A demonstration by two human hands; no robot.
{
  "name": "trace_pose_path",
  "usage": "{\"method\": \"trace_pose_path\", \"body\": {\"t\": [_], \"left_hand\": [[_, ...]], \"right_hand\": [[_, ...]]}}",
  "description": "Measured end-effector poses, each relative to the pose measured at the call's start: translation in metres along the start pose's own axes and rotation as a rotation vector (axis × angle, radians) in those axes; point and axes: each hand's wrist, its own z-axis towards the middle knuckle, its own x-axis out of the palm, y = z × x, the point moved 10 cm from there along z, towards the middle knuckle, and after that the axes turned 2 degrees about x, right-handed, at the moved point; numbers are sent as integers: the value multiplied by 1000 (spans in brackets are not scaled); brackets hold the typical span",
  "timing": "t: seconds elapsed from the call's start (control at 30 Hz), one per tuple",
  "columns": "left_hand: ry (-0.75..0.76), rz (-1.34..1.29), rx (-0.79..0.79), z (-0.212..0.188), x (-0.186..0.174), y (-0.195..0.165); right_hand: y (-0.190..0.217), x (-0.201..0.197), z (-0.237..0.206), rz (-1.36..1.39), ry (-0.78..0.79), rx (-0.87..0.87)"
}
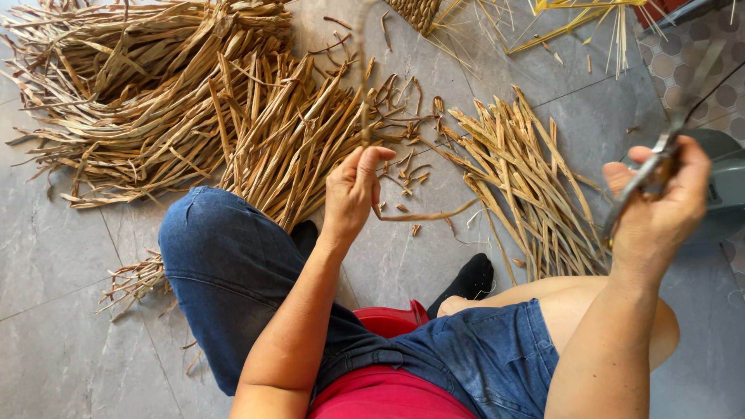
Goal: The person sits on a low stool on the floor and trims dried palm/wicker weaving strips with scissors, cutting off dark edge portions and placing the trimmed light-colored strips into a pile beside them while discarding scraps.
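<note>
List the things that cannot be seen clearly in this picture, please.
- Scissors, head view: motion blur and the right hand hide the blades; open or closed is unclear.
- Woven basket: cut off by the top edge.
- Dried stalk in the left hand: upper part blurred.
- Grey object: cut off by the right edge.

Person seen from above w/ bare forearms, no sleeves visible. Wears blue denim shorts (481, 349), creased at the knees, a red top (384, 396) at waist, and black socks (473, 278).

big stalk heap (147, 101) left | small stalk pile (520, 178) right | floor (62, 310) beneath
</note>
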Motion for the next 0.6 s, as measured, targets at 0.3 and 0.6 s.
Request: {"method": "trace_pose_path", "body": {"t": [0.3,0.6], "left_hand": [[142,484,22,-23,29,-5],[250,655,77,-31,39,-4]], "right_hand": [[-1,128,-42,299,625,300],[5,144,-32,342,609,413]]}}
